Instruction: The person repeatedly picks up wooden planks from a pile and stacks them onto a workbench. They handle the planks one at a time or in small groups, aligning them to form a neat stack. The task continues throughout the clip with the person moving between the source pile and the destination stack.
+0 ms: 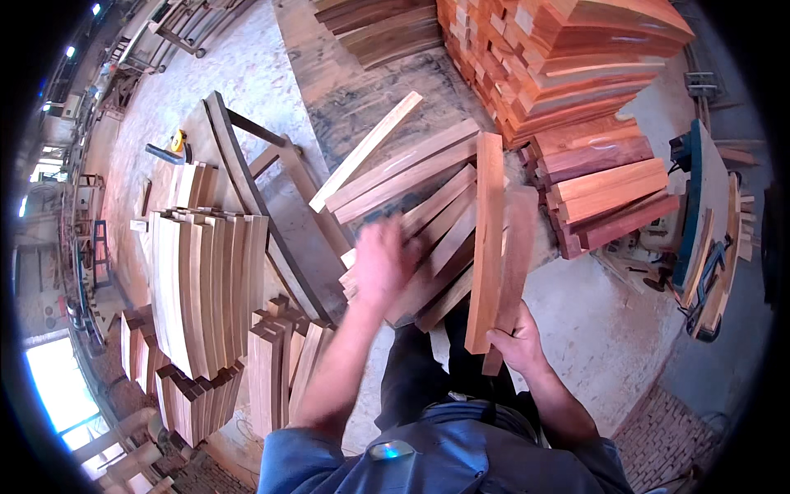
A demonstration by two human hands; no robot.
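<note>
My right hand (517,339) is closed around the lower end of two wooden slats, held side by side and nearly upright in front of me. One is a lighter orange-brown slat (484,247); the other, a darker brown slat (514,247), is slightly smeared. My left hand (384,259) is blurred by motion, so its fingers cannot be read. It is over the left ends of a loose pile of brown wooden slats (448,239). Behind that pile, two long slats (411,174) lie together, with a pale slat (366,152) slanting beside them.
A tall stack of reddish wood pieces (568,49) rises at the far right, with shorter reddish boards (609,181) before it. Bundles of pale curved slats (206,288) stand at left by a dark frame (263,214). A yellow tape measure (178,142) rests behind them.
</note>
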